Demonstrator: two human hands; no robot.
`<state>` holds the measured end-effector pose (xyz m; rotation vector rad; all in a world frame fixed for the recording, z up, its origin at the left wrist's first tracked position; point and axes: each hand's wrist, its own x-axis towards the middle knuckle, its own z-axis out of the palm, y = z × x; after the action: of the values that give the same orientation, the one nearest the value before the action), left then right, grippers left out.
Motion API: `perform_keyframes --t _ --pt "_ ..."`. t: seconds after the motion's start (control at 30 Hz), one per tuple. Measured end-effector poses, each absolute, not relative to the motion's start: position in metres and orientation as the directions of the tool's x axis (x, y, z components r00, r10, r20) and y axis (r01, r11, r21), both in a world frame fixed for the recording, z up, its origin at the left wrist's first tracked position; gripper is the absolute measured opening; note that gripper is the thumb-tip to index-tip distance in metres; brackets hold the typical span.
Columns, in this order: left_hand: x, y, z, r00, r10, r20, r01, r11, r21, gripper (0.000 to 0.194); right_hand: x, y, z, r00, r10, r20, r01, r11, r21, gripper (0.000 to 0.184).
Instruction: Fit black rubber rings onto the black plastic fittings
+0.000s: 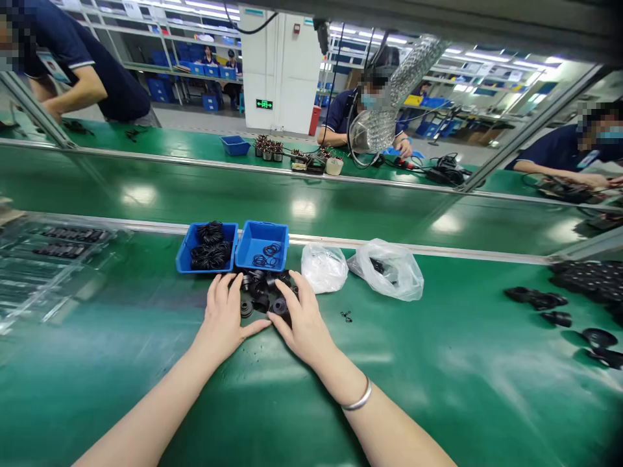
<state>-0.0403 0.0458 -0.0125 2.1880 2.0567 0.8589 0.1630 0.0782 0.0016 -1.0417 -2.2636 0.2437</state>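
black rubber parts (260, 299) sit heaped between the left grip (222, 318) and right grip (304, 322), both open, spread against the heap, neither clearly lifting one.

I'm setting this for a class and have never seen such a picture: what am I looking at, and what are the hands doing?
This picture comes from a camera worn on a person's head, looking down at their own arms. The left hand and the right hand, which wears a bangle, rest against a pile of black rubber parts; neither clearly grips anything. The pile lies on a green conveyor belt. Behind it stand two blue bins holding black rings, and to the right lie two plastic bags. A co-worker is at another belt beyond.
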Motion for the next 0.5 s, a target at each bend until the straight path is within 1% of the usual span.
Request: perform_keyframes --t 0.13,0.2,0.27,0.43,0.5 --pt "-0.034 0.047 -0.010 0.072 0.922 0.382 0.884 -0.236 0.403 0.093 0.163 0.083 0.000 -0.502 0.732 0.460 0.616 0.676 -0.404 0.059" --pt "-0.031 0.047 -0.008 0.080 0.922 0.379 0.882 -0.243 0.405 0.089 0.163 0.086 -0.002 -0.516 0.724 0.458 0.602 0.687 -0.408 0.060" --pt "-0.029 0.047 -0.006 0.080 0.923 0.377 0.883 -0.241 0.402 0.089 0.164 0.087 -0.005 -0.532 0.704 0.470 0.578 0.708 -0.406 0.060" --pt "-0.023 0.042 -0.002 0.057 0.931 0.360 0.918 -0.191 0.347 0.101 0.164 0.089 -0.010 -0.529 0.613 0.586 0.532 0.778 -0.334 0.056" --pt "-0.021 0.040 0.000 0.023 0.932 0.363 0.939 -0.145 0.312 0.101 0.163 0.091 -0.008 -0.490 0.571 0.658 0.505 0.802 -0.320 0.057"
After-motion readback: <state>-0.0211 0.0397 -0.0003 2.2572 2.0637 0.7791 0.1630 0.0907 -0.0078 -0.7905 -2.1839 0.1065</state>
